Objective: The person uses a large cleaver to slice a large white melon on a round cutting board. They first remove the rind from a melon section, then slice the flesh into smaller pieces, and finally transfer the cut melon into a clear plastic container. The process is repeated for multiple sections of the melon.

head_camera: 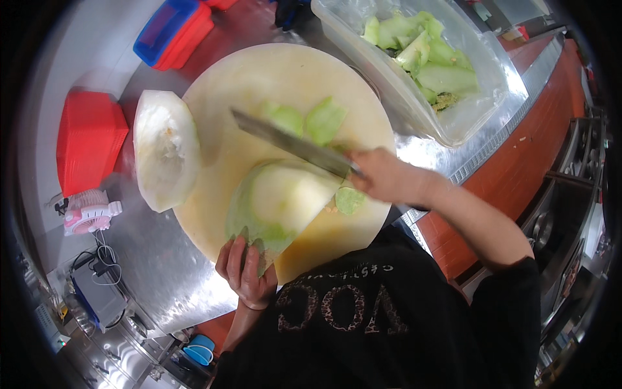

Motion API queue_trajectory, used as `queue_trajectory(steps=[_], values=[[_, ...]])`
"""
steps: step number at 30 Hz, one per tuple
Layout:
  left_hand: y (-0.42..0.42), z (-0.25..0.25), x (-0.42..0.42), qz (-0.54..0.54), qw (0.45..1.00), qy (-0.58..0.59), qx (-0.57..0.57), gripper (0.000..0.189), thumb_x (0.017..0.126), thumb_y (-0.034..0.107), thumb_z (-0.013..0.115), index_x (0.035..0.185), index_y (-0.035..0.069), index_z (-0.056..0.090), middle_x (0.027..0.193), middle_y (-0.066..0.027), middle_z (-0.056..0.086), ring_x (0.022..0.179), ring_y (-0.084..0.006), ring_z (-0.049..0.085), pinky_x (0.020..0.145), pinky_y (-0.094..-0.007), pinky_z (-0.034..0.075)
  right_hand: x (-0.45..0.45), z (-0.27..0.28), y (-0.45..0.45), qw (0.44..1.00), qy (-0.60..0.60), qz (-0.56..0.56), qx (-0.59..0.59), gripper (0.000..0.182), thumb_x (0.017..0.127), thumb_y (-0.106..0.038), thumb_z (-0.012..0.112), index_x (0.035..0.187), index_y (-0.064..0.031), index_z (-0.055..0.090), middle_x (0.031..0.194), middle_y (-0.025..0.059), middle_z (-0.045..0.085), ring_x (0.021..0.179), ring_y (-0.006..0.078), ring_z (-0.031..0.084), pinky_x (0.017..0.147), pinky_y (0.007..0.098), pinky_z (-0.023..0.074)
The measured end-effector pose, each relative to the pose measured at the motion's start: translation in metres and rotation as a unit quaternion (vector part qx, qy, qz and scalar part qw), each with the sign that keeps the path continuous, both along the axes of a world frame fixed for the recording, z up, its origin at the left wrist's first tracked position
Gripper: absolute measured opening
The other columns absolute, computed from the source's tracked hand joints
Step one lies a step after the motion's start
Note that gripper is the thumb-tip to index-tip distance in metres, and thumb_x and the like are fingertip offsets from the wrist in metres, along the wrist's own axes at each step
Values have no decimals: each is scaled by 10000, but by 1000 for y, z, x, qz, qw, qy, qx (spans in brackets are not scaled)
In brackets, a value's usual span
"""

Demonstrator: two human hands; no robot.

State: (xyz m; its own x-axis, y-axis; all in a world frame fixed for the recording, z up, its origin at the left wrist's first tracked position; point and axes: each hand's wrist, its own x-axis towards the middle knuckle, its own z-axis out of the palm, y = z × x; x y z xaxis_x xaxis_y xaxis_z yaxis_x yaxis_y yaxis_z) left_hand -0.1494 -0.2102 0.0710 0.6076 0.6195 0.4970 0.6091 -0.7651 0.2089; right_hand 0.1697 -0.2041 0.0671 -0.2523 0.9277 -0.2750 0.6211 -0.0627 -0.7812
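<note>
My right hand [384, 174] grips a large kitchen knife [291, 141], its blade stretching up and left above a partly peeled piece of winter melon [286, 194]. My left hand [247, 272] holds the near end of that melon piece, fingers over its green rind. The piece rests on a round, pale cutting board [233, 82]. Slices of green rind [326, 120] lie on the board beyond the blade, and a small round one [350, 200] sits near my right wrist. A hollowed, whitish melon piece [166, 150] leans at the board's left edge.
A plastic-lined bin [466, 131] with green peelings [447, 78] stands at the upper right. Red plastic baskets [90, 141], a blue-and-red container stack [170, 36] and a pink fan [92, 214] line the left side. Cables and a dark device [99, 291] lie below the fan on the metal table [160, 262].
</note>
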Motion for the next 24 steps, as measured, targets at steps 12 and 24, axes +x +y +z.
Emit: queue_trajectory(steps=[12,24], values=[[4,8,-2,8,994,-98,-37,406,631,-47,658,1011,92,683,1161,-140,612,986,-345,599,827,-406,512,-22,90,-35,939,-239,133,209,467,753,-36,583,1219,-32,547,665,97,516,521,235,588,414,340,465],[-13,6,6,-16,789,-383,-481,445,870,196,638,1243,-14,518,1212,-129,582,1081,-262,574,913,-370,467,-37,96,-48,888,-270,196,317,590,688,-32,640,1272,-52,559,617,12,370,456,111,451,373,258,393]])
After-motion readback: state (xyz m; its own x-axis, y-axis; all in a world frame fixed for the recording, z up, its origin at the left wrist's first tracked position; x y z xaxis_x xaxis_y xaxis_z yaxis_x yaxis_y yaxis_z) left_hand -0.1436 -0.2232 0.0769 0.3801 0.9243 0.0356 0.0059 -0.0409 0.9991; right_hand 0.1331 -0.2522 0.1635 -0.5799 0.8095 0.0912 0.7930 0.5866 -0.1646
